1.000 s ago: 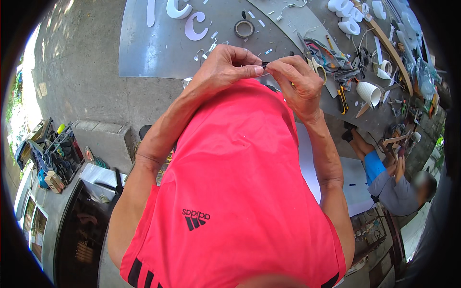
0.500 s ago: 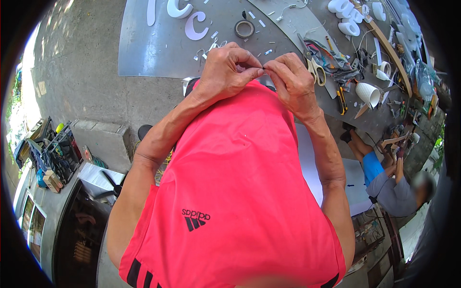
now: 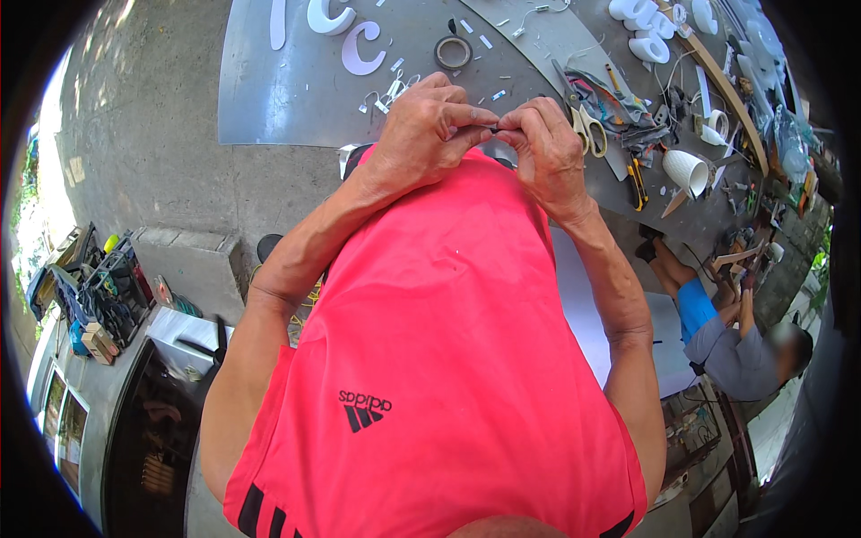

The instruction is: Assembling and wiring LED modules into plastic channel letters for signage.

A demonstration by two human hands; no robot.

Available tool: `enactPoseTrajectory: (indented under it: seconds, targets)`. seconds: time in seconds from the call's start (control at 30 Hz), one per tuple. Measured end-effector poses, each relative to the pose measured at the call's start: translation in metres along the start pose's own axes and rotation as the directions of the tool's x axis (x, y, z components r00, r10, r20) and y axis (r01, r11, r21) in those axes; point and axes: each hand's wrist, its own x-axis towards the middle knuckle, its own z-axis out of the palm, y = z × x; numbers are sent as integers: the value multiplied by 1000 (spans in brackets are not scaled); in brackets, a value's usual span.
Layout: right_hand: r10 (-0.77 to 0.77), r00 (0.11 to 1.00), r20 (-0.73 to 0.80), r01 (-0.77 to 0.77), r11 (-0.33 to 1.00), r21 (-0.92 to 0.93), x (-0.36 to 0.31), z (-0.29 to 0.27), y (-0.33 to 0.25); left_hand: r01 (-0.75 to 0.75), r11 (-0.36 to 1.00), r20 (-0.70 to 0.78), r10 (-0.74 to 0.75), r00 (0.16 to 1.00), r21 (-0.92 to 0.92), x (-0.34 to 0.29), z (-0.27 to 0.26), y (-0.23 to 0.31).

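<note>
Above the near edge of the grey table, my left hand (image 3: 429, 128) and my right hand (image 3: 552, 154) meet fingertip to fingertip. Both pinch a tiny dark piece (image 3: 494, 131), mostly hidden by the fingers; its kind is too small to tell. Just beyond the hands lies a roll of dark tape (image 3: 453, 53). White wires with small modules (image 3: 393, 91) are beside my left hand. Scissors with cream handles (image 3: 589, 132) lie right next to my right hand, and a yellow-black utility knife (image 3: 638, 186) is farther right.
White and lilac cut-out letters (image 3: 362, 48) lie on the shiny sheet (image 3: 269, 99) at the far left. A crumpled cloth (image 3: 619, 109), a white cup-shaped piece (image 3: 686, 172) and white rings (image 3: 647, 47) crowd the right. Another person (image 3: 731, 354) crouches at the right.
The thumb and fingers of both hands have shifted slightly at the pinch, and the dark piece shows a little more. The view has moved slightly; the table items stay put.
</note>
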Motion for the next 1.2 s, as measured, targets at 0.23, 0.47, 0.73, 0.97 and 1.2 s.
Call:
enactPoseTrajectory:
  seconds: [0.23, 0.47, 0.73, 0.97, 1.2]
  targets:
    - [-29, 992, 125, 1, 977, 214, 4, -8, 15, 290, 925, 258, -226, 940, -246, 3, -12, -4]
    - [33, 960, 276, -170, 855, 489, 4, -19, 18, 712, 504, 601, -397, 694, -489, 11, -24, -10]
    - [-4, 966, 260, -82, 944, 319, 9, -23, 4, 764, 217, 675, -365, 641, -608, 5, -17, -22]
    - [-103, 982, 159, 57, 960, 274, 8, -13, 7, 784, 35, 716, -385, 582, -619, 3, -12, -27]
    - [-224, 973, 54, 206, 951, 229, 5, -13, 17, 782, 58, 704, -398, 589, -621, 2, -15, -21]
